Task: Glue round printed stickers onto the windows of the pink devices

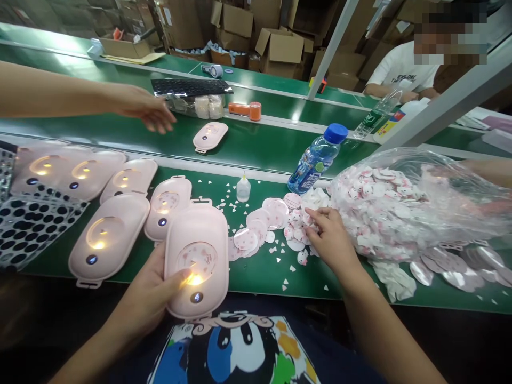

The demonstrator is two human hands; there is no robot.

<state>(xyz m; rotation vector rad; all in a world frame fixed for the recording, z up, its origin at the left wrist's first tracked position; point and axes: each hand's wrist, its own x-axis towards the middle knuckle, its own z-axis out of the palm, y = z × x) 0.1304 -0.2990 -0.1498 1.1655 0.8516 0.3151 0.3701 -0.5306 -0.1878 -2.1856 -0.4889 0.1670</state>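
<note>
My left hand [146, 298] holds a pink oval plastic device [196, 261] upright at its lower edge, with the thumb lying across the lit round panel. My right hand [330, 240] rests its fingertips on a loose heap of round pink-patterned stickers [260, 226], among small cartoon-printed pieces. Further right, a clear plastic bag [412, 202] bulges with more of these printed pieces. Several similar pink devices [108, 234] lie on the green belt to the left, their lights glowing.
A small glue bottle [243, 189] and a blue-capped water bottle [318, 159] stand near the heap. Black-dotted sheets [32, 229] lie at far left. Another person's arm [72, 93] reaches over the far belt toward a pink device [210, 136]. Cardboard boxes [280, 48] stand behind.
</note>
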